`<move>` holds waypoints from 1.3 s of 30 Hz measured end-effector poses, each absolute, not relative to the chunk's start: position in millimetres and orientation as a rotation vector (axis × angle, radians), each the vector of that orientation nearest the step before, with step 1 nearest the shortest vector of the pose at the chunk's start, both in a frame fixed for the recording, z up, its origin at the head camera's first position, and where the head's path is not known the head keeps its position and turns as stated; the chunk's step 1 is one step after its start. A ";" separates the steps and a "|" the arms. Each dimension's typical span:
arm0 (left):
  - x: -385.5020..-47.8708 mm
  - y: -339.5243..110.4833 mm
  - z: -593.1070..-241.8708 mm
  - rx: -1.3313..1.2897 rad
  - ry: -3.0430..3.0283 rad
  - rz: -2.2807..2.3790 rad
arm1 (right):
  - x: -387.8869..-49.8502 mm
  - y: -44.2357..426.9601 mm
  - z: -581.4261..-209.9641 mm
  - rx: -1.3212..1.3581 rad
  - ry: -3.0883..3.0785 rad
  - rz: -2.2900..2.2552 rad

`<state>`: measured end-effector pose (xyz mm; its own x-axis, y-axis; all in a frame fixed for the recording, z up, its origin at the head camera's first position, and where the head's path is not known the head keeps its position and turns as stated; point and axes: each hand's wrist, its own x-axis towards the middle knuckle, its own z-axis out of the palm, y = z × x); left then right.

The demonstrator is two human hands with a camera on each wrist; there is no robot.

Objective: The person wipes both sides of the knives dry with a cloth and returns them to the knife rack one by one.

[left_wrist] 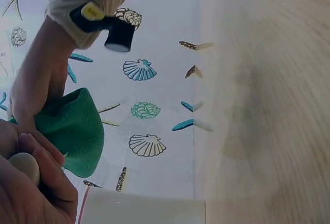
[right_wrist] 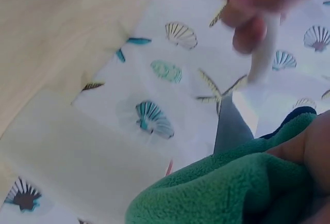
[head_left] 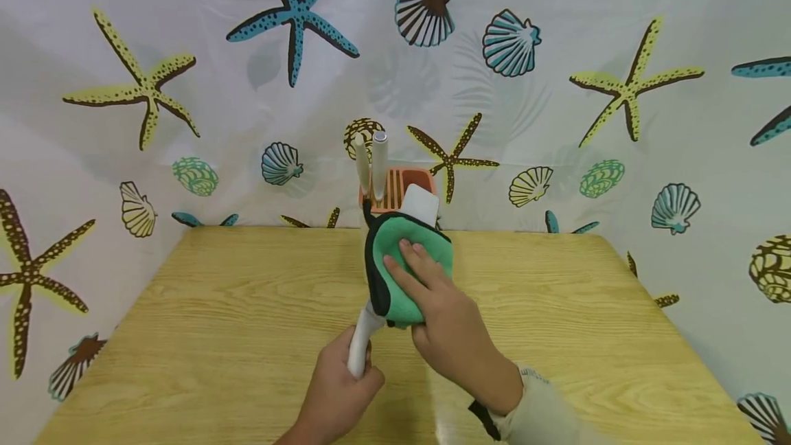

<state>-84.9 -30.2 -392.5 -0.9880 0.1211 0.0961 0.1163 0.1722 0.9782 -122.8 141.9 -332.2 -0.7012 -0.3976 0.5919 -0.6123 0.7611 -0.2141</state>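
Note:
My left hand (head_left: pixel 338 384) grips the white handle of a knife (head_left: pixel 363 343), its fingers curled round it. A folded green cloth (head_left: pixel 403 297) with a dark border covers most of the blade. My right hand (head_left: pixel 454 335) holds the cloth about the blade, with fingers laid along its top and the thumb below. In the right wrist view, a stretch of grey knife blade (right_wrist: pixel 232 128) shows between handle and cloth. Past the cloth's far edge, a pale flat piece (head_left: pixel 421 203) sticks out, probably the blade's end. The knife is held above the table.
A white knife holder (right_wrist: pixel 77 152) with an orange slotted top (head_left: pixel 426 176) stands at the table's back edge. Two pale handles (head_left: pixel 380 167) rise from its left side. The wooden table (head_left: pixel 247 335) meets a hanging cloth (head_left: pixel 204 122) printed with starfish and shells.

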 end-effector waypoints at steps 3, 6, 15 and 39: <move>-82.2 -28.0 -395.6 0.217 2.372 1.987 | -135.2 152.2 -324.2 0.694 -2.488 0.585; -80.4 -26.2 -397.4 0.221 2.331 1.993 | -149.0 162.6 -317.9 0.636 -2.518 0.613; -80.1 -23.3 -396.9 0.245 2.342 1.973 | -162.3 172.1 -320.0 0.576 -2.484 0.533; -105.0 -24.1 -388.2 0.516 2.559 2.043 | -82.2 134.0 -339.6 0.899 -2.477 0.446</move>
